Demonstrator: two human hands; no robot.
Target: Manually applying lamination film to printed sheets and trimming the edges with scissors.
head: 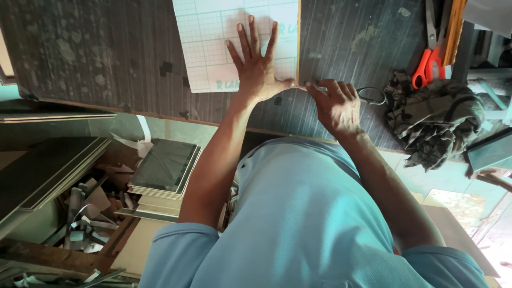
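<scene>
A white sheet with a green grid (pixel 213 48) lies on a dark streaked worktop (pixel 106 58); a thin wooden strip runs along its right edge. My left hand (pixel 256 66) is pressed flat on the sheet's lower right part, fingers spread and holding nothing. Beside it, my right hand (pixel 335 104) is closed at the sheet's lower right corner, its fingertips touching my left thumb. It grips a small metal tool whose loop handle (pixel 372 96) sticks out to the right; the working end is hidden under my fingers.
Red-handled scissors (pixel 426 66) lie at the worktop's upper right, and a camouflage cloth (pixel 434 120) is bunched below them. Stacked dark boards (pixel 165 170) and a pile of offcuts (pixel 85 213) sit lower left, below the worktop's edge.
</scene>
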